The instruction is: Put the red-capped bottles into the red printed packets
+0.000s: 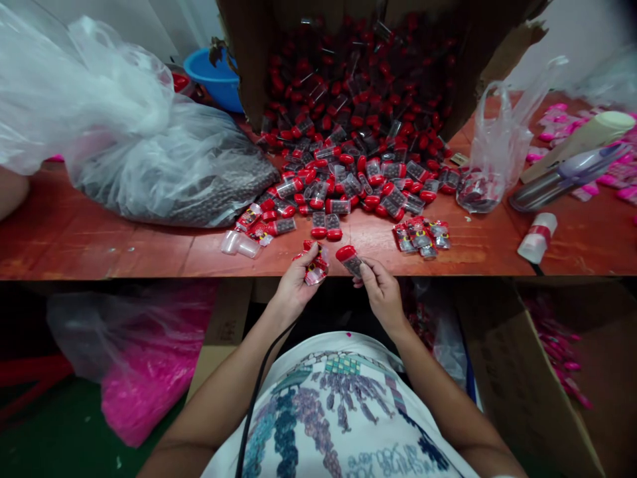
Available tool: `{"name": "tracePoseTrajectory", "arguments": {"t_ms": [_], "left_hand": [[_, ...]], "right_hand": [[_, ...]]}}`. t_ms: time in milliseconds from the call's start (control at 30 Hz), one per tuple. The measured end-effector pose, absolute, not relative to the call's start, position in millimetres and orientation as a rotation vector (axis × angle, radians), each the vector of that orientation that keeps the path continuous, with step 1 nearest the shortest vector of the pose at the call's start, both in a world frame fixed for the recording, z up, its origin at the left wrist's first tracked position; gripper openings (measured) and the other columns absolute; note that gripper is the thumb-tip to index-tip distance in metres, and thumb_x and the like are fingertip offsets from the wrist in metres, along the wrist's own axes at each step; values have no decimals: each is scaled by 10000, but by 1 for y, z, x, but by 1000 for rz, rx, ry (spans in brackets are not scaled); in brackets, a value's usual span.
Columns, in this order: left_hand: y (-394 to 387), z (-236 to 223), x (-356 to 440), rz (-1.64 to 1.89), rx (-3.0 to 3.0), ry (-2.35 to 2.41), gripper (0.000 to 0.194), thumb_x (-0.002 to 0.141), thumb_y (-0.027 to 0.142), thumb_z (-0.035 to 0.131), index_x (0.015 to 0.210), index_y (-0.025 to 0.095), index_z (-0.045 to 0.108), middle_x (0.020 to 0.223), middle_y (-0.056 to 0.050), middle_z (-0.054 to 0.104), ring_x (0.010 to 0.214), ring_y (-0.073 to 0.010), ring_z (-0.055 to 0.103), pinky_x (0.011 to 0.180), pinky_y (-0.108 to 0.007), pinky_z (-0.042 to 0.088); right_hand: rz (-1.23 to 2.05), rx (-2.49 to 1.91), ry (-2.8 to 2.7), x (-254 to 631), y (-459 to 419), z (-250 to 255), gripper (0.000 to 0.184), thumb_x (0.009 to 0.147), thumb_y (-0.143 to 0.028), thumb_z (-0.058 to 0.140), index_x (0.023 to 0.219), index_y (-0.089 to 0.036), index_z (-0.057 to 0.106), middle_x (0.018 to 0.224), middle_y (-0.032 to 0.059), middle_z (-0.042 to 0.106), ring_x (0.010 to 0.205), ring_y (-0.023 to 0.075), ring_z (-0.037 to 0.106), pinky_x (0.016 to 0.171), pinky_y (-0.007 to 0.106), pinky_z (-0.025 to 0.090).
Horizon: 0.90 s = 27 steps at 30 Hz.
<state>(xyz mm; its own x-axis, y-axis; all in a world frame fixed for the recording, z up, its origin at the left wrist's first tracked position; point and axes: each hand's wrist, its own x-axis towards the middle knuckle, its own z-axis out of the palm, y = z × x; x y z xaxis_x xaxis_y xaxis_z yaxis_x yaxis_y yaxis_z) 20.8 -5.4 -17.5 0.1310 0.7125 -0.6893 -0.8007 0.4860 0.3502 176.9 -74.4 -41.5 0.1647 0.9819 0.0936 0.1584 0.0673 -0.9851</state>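
My left hand is closed around a small bunch of red printed sleeves with yellow and black marks, just over the table's front edge. In my right hand is a small clear tube with a red cap, dark beads inside, tilted with its cap up to the left. The two hands are apart. Two more capped tubes stand side by side just behind them. To the right lies a small group of tubes in printed sleeves. Clear tubes without caps lie to the left.
A carton on its side spills a heap of red-capped tubes onto the table. Left is a large plastic bag of dark beads; a blue basin is behind it. Right are a plastic bag and bottles.
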Motion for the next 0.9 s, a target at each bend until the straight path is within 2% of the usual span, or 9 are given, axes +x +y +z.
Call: {"name": "tracePoseTrajectory", "arguments": {"t_ms": [267, 433, 567, 667, 800, 867, 900], "left_hand": [[-9, -13, 32, 1086, -45, 896, 154, 837, 43, 551, 722, 115, 624, 663, -37, 683, 571, -110, 647, 608, -208, 546], [-12, -15, 31, 1128, 90, 930, 54, 742, 82, 679, 719, 113, 641, 665, -28, 685, 572, -123, 641, 614, -236, 538], [-18, -15, 29, 1212, 324, 931, 168, 641, 146, 778, 764, 123, 666, 712, -11, 699, 606, -123, 646, 650, -243, 527], [-22, -12, 28, 1220, 489, 920, 243, 592, 137, 805, 795, 133, 670, 743, -8, 707, 668, -132, 659, 693, -250, 518], [-25, -8, 29, 1252, 609, 923, 287, 568, 122, 812, 813, 149, 664, 742, 4, 703, 657, -122, 647, 693, -248, 513], [-26, -7, 30, 1288, 642, 929, 302, 568, 124, 811, 828, 158, 662, 758, 5, 706, 664, -122, 648, 705, -252, 514], [-27, -6, 30, 1303, 656, 931, 306, 569, 124, 810, 833, 161, 659, 768, 3, 709, 674, -126, 651, 711, -254, 515]], "right_hand": [[996, -1362, -1193, 168, -76, -38, 325, 896, -386, 509, 1124, -197, 643, 890, 22, 697, 643, 122, 640, 602, 243, 558], [1094, -1390, -1200, 169, -77, -39, 356, 879, -417, 523, 1117, -189, 658, 800, 11, 693, 596, 119, 627, 558, 233, 558], [1090, -1370, -1166, 169, -77, -39, 373, 879, -415, 525, 1158, -193, 634, 866, 18, 706, 588, 115, 626, 546, 233, 561], [988, -1368, -1240, 170, -78, -39, 361, 890, -385, 525, 1194, -212, 614, 983, 36, 711, 650, 128, 653, 603, 250, 573], [825, -1354, -1412, 171, -81, -35, 340, 889, -328, 544, 1213, -248, 611, 1113, 41, 693, 893, 178, 681, 819, 300, 557], [794, -1359, -1432, 170, -83, -32, 335, 879, -322, 563, 1201, -249, 620, 1073, 38, 707, 890, 179, 684, 834, 301, 552], [815, -1364, -1414, 170, -84, -31, 332, 875, -329, 568, 1191, -243, 624, 1014, 34, 719, 825, 169, 691, 787, 289, 565]]}}
